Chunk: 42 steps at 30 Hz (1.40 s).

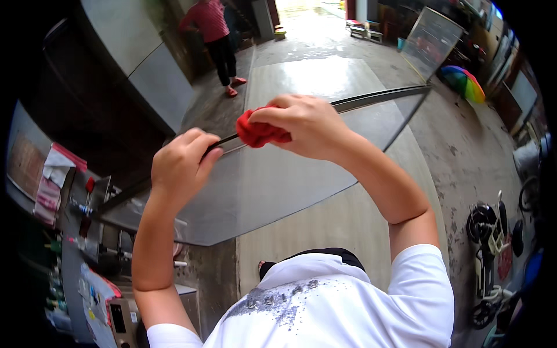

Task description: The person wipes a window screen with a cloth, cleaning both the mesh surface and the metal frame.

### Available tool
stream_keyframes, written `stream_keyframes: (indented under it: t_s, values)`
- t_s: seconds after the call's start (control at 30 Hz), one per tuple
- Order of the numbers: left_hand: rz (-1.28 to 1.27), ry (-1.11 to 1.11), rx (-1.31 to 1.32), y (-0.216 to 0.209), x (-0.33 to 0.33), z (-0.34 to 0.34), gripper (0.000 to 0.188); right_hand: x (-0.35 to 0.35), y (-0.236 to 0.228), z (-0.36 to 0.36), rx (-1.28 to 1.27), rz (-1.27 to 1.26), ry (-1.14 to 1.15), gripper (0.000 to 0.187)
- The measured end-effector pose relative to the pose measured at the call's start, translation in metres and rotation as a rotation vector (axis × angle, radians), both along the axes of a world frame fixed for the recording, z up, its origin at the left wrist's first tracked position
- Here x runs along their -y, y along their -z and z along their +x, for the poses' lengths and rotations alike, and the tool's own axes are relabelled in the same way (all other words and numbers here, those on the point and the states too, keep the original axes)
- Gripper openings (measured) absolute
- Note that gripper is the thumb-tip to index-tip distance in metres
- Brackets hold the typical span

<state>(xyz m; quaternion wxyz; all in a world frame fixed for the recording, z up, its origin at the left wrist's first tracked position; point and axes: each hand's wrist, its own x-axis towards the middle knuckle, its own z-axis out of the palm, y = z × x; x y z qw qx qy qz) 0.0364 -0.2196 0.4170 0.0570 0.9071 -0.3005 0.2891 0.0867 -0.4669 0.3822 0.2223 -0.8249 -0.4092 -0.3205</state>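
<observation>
A large window screen (255,197) with grey see-through mesh and a dark frame (377,98) is held up in front of me, its top edge slanting up to the right. My left hand (181,165) is closed around that top edge, left of the middle. In the fingers of my right hand (313,124) is a bunched red cloth (258,132), pressed against the same edge. The cloth and fingers cover part of the frame there.
A person (212,26) in a striped top and red slippers stands ahead, left of centre. Another framed screen (432,40) leans at the far right, near a rainbow umbrella (464,82). A small scooter (487,255) is to my right; a microwave-like box (125,319) sits lower left.
</observation>
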Motion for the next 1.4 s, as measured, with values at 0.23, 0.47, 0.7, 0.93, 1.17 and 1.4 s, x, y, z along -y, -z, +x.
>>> stream_keyframes:
  t_s: [0.23,0.47,0.7,0.93,1.17,1.4]
  values:
    - [-0.107,-0.053,-0.033,0.001,-0.018,-0.006,0.014,0.056,0.005,0.018,-0.082,-0.03,0.075,0.053]
    - [-0.22,-0.133,-0.045,0.003,-0.058,0.006,0.016,0.149,0.038,0.068,0.092,0.371,0.399,0.041]
    - [-0.417,-0.183,-0.207,0.017,-0.093,0.012,0.021,0.059,0.074,0.027,-0.19,0.772,0.23,0.057]
    - [-0.635,-0.097,-0.332,0.029,-0.08,0.014,0.017,-0.029,0.048,0.022,0.059,0.807,0.157,0.048]
    - [-0.672,-0.075,-0.289,0.03,-0.059,0.007,0.015,-0.08,0.051,-0.002,0.191,0.487,0.051,0.042]
    - [-0.67,-0.095,-0.263,0.028,-0.049,0.007,0.012,-0.056,0.045,0.014,0.238,0.517,0.287,0.043]
